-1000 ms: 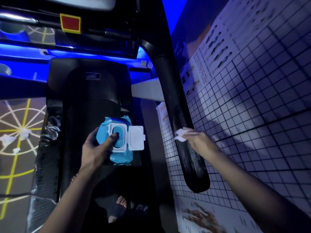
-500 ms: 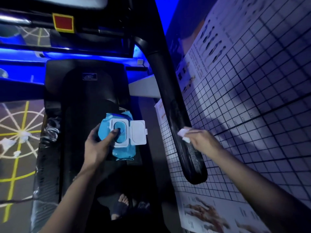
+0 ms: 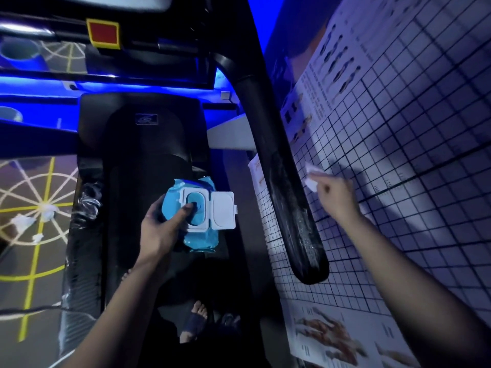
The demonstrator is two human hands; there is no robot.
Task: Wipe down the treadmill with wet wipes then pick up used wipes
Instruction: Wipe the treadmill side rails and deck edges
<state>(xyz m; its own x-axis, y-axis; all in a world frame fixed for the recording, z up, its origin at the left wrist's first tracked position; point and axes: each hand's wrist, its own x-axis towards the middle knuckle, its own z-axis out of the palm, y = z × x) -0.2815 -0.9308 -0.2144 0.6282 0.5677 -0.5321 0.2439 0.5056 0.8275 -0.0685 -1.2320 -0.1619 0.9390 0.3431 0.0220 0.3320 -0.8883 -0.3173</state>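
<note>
My left hand (image 3: 159,229) grips a blue pack of wet wipes (image 3: 198,208) above the black treadmill belt (image 3: 138,187); the white lid stands flipped open and my thumb lies in the opening. My right hand (image 3: 336,199) pinches a crumpled white wipe (image 3: 311,179) just to the right of the treadmill's black right handrail (image 3: 287,203), a small gap away from it. The lower handrail surface looks wet and streaked. Several used white wipes (image 3: 24,221) lie on the floor to the left of the treadmill.
A gridded wall chart (image 3: 411,128) runs close along the right of the handrail. The treadmill console with a red and yellow label (image 3: 103,33) is overhead at the top. My bare foot (image 3: 196,322) stands on the belt below. Yellow floor lines (image 3: 39,205) mark the left.
My right hand with the wipe has come off the handrail and moved to the right, toward the wall chart. My left hand still holds the open pack in about the same place.
</note>
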